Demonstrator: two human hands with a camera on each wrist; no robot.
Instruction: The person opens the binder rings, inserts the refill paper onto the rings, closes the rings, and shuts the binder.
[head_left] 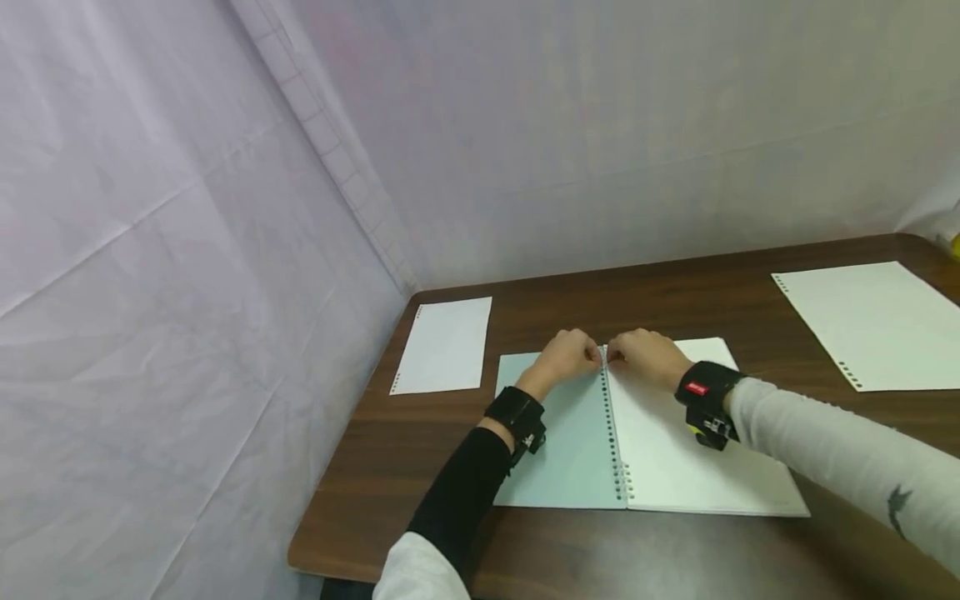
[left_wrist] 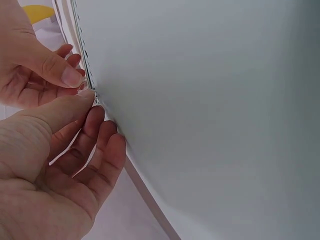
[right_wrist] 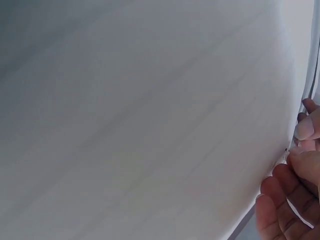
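An open ring notebook (head_left: 690, 454) lies flat on the brown table (head_left: 420, 467), with a pale green cover (head_left: 562, 450) on the left and a white page on the right. Both hands meet at the far end of its ring spine (head_left: 617, 442). My left hand (head_left: 581, 356) pinches the spine's top end from the left, thumb and curled fingers against the rings (left_wrist: 89, 80). From the right, my right hand (head_left: 630, 352) pinches the same end. The left wrist view shows the right hand's thumb (left_wrist: 60, 72) on the rings, and the right wrist view is mostly filled by the white page (right_wrist: 140, 115).
A loose punched sheet (head_left: 446, 343) lies at the table's far left, close to the white curtain wall. A larger punched sheet (head_left: 870, 321) lies at the far right. A yellow object (head_left: 956, 246) peeks in at the right edge. Black wrist straps sit on both arms.
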